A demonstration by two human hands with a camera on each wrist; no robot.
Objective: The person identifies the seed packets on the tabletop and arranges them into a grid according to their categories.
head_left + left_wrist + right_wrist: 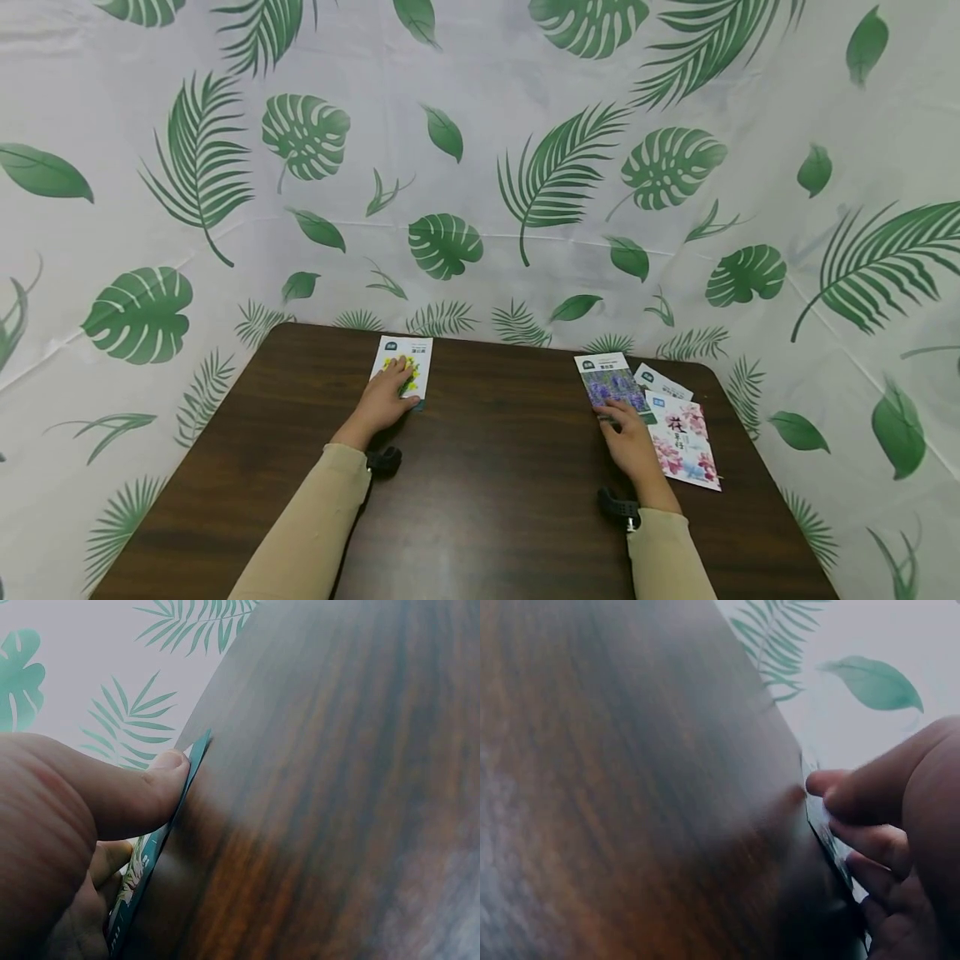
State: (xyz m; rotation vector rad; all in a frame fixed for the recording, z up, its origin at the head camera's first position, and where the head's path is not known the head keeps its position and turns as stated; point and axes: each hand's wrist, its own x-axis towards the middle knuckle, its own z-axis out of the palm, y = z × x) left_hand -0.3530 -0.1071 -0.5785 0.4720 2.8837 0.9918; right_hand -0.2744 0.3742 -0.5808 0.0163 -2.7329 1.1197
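Dark wood-grain table (487, 467) fills the scene, ringed by a white backdrop (525, 150) printed with green leaves. A person in tan sleeves (315, 525) reaches both hands across it.

At far left, the left hand (386, 398) lies palm down on a yellow card (405, 367), a white card with a yellow flower print that lies flat near the table's far edge. The fingers spread over the card's near half; in the left wrist view the thumb (142, 787) presses against the card's teal edge (161, 840) where it meets the wood. The hand is laid flat rather than closed, pressing the card and not lifting it.

At far right, the right hand (630, 437) rests on the near end of a purple card (606, 382), which shows lavender-coloured flowers. In the right wrist view the thumb tip (821, 782) and curled fingers (870, 844) sit at that card's edge (826, 832); whether they pinch it or only touch it cannot be told through the blur.

Just right of that hand lie 2 more cards: a pink card (686, 446) with blossoms, nearest the viewer, and a white card (663, 383) partly tucked beneath the others, further away. A black wrist mount (617, 507) shows at each cuff.
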